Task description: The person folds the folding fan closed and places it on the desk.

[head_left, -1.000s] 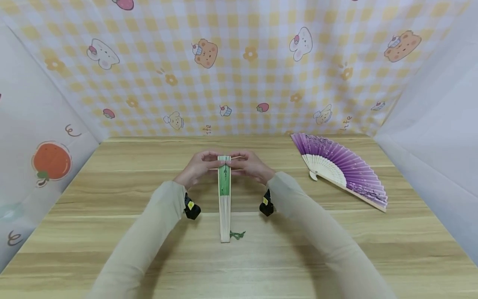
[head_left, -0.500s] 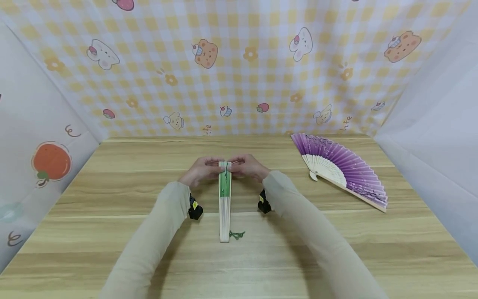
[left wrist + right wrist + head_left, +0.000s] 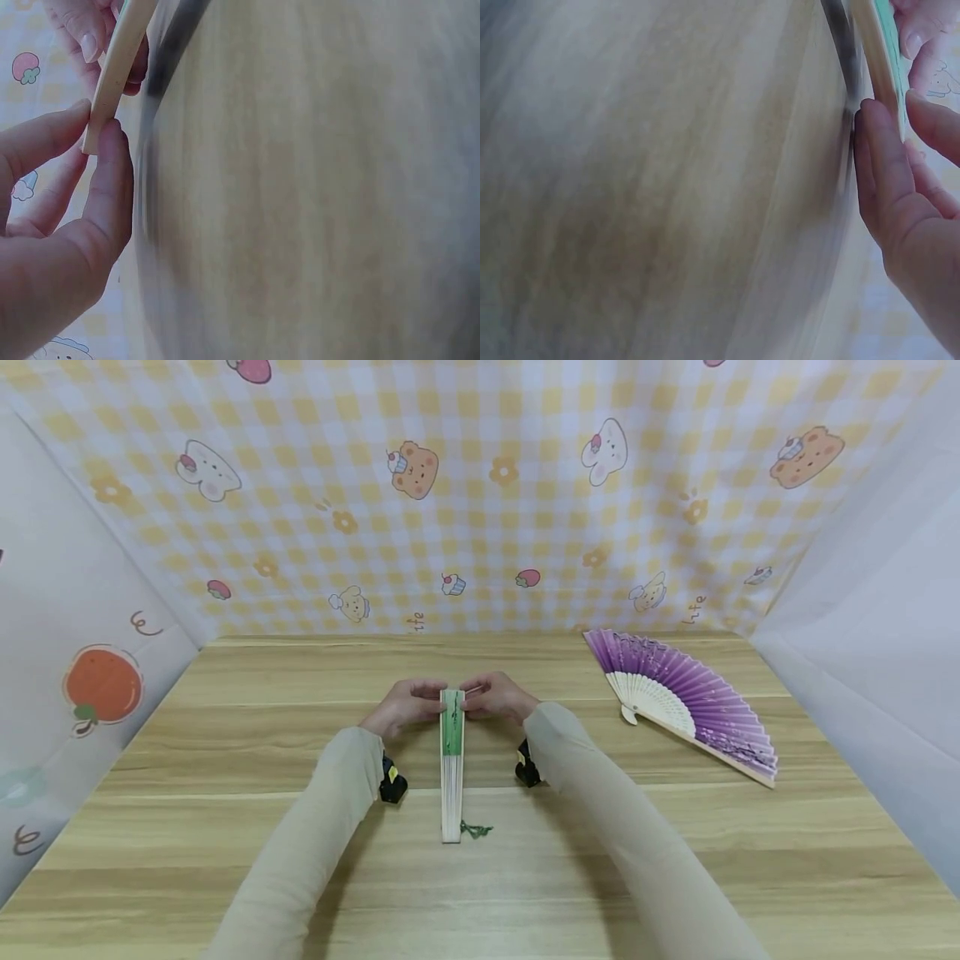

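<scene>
A folded green folding fan [image 3: 452, 735] points away from me at the middle of the table, with pale ribs and a dark green tassel [image 3: 476, 830] at its near end. My left hand [image 3: 405, 706] pinches the far end from the left, thumb and fingers on either side of it in the left wrist view. On the opposite edge my right hand [image 3: 498, 697] holds the same end; the right wrist view shows its fingers [image 3: 889, 157] against the pale guard. That end is raised off the table in both wrist views.
An open purple folding fan [image 3: 690, 702] lies on the wooden table [image 3: 225, 752] at the right. A yellow checked cloth [image 3: 480, 527] hangs behind the table, with pale cloth on both sides.
The fan's far end has come down and a little toward me, with both hands following. Both thumbs have drawn apart from the middle of its top to its edges.
</scene>
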